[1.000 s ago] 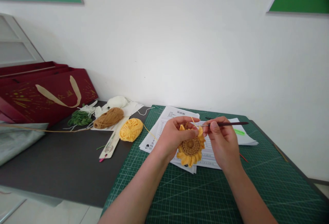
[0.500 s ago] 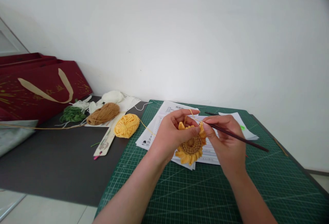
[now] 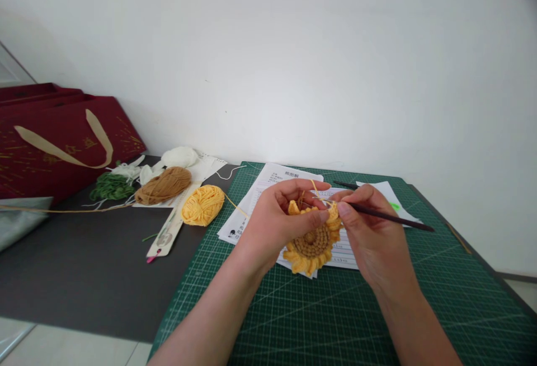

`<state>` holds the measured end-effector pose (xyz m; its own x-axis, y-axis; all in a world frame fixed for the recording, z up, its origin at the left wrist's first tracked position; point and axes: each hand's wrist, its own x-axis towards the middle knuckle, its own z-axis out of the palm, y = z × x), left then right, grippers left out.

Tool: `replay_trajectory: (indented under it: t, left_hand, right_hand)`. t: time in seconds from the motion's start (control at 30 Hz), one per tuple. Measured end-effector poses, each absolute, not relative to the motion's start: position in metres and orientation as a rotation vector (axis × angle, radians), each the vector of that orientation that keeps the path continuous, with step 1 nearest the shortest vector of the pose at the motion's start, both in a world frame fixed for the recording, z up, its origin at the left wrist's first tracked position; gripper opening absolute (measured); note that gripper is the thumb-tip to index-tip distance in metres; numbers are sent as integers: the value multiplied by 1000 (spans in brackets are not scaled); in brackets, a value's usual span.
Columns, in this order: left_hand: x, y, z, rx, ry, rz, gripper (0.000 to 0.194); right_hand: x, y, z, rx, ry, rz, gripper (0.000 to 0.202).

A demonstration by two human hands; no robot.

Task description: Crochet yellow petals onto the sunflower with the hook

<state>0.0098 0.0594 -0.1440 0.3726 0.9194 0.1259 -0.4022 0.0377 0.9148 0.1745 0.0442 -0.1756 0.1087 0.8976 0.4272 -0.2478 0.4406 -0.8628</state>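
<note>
Pinched between the thumb and fingers of my left hand is a crocheted flower, with a brown round centre and a ruffled yellow edge. A strand of yellow yarn runs up over my raised left index finger. My right hand grips a crochet hook with a dark handle. The hook's thin metal tip points left and lies at the flower's upper right edge, by the yarn. Whether the tip sits inside a stitch is too small to tell. A yellow yarn ball lies to the left, its strand leading towards my left hand.
Printed sheets lie beneath my hands on a green cutting mat. To the left are brown yarn, green yarn, white yarn and a bookmark-like card strip. Red paper bags stand at the far left.
The crochet hook has turned to lie flatter, its handle end higher. My right hand has shifted slightly right. The whole view has moved a little, so the table things appear further left.
</note>
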Motion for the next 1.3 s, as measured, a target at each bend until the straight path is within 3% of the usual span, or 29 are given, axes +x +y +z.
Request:
replay_trajectory:
  t: [0.23, 0.63, 1.3]
  left_hand:
    - [10, 58, -145, 1086, 569, 1111, 38]
    - [10, 58, -145, 1008, 564, 1127, 41]
    - [11, 56, -141, 973, 584, 1091, 38]
  right_hand:
    - [172, 44, -176, -660, -1131, 1004, 11]
    - [169, 40, -175, -709, -1200, 789, 10]
    - [170, 43, -177, -693, -1131, 930, 15]
